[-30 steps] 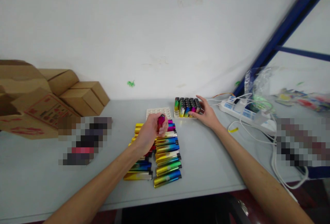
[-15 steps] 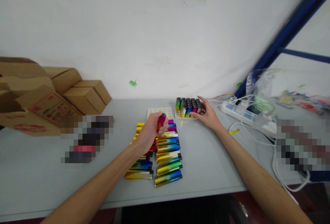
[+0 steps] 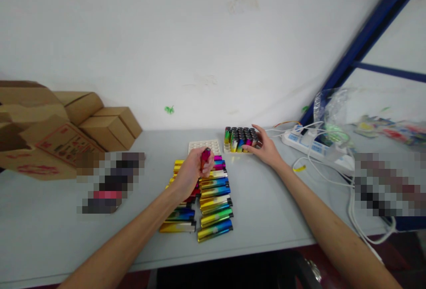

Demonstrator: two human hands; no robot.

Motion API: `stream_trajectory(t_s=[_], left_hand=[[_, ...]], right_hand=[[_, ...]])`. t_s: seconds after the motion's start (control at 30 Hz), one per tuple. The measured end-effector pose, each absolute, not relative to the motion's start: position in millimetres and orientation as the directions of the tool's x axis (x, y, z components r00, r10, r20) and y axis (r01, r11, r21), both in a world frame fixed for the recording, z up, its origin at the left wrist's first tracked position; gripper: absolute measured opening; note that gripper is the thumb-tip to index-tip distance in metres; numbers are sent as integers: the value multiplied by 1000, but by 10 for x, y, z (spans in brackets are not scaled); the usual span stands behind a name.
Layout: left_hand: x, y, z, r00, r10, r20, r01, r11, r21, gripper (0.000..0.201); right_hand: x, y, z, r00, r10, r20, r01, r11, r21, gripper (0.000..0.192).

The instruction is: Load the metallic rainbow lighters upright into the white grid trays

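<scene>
My left hand (image 3: 190, 170) is closed around a magenta lighter (image 3: 205, 156), held upright above two rows of shiny multicoloured lighters (image 3: 213, 200) lying flat on the grey table (image 3: 266, 209). My right hand (image 3: 264, 149) rests against the right side of a white tray (image 3: 229, 148) packed with upright lighters (image 3: 240, 137), fingers spread along them. An empty white tray with round holes (image 3: 203, 146) lies just beyond my left hand.
Cardboard boxes (image 3: 66, 125) are stacked at the left against the white wall. A white power strip (image 3: 316, 147) with tangled white cables (image 3: 349, 191) and a clear plastic bag (image 3: 333, 111) lie at the right. A blue metal frame (image 3: 366, 36) rises at the right.
Both hands stay nearly still. The left hand with the magenta lighter has dipped slightly lower toward the rows.
</scene>
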State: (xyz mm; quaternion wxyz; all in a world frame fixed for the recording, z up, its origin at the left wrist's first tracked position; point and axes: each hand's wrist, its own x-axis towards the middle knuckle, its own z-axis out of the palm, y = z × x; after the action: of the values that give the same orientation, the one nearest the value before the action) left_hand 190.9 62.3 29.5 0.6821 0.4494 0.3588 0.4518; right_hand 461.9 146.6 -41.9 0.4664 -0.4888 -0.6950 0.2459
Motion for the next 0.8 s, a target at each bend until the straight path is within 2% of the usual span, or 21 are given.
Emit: stream_trajectory(t_s=[0.2,0.37,0.47,0.6,0.8], left_hand=[[1933,670,335,335,941,-44,-392,181,902,40],[2016,782,322,282,959,18,-338,82,937,36],[2075,922,328,270,962,48,-249,21,968,37],[2143,1203,338,143,976,165,-44,-160,986,41],[2210,1547,205,133,921,366,241,-389,889,38]], right_hand=[[4603,1469,-392,-96,908,409,425,409,-808,92],[4589,1485,-404,-117,893,434,346,447,-825,88],[4590,1497,-420,-121,886,447,331,460,-824,85],[4591,1510,-427,-121,882,455,325,469,-821,85],[4581,1516,-414,-127,875,468,316,483,-817,85]])
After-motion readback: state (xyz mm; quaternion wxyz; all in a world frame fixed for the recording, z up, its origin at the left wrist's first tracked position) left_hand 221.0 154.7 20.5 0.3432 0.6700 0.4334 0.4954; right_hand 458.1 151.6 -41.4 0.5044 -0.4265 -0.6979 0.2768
